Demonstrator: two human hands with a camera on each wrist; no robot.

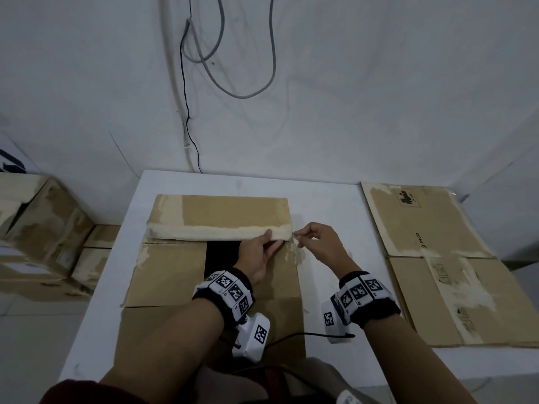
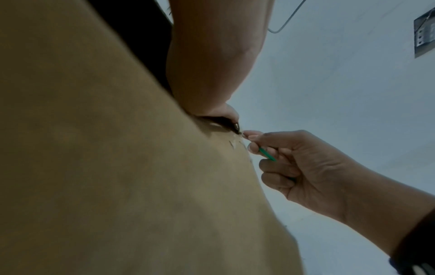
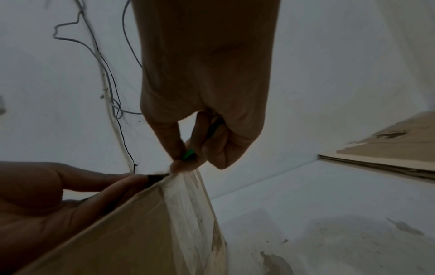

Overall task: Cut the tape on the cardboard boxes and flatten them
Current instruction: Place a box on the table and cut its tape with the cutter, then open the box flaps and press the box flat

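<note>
Right hand (image 1: 316,243) pinches a green cutter (image 2: 267,154) at the box (image 1: 215,275) corner tape; left hand (image 1: 259,252) fingers, fairly straight, steady the flap — next, slice through.

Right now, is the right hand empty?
No, the right hand pinches a thin green tool at the box corner.

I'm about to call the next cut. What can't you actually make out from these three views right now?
- Tip of the green-handled tool: hidden by the right hand fingers in every view.
- Whether the tape at that corner of the box is cut through: too dark in the wrist views, too small in the head view.
- Inside the box: only a black gap shows in the head view.
- Left hand fingertips: tucked under the flap.
</note>
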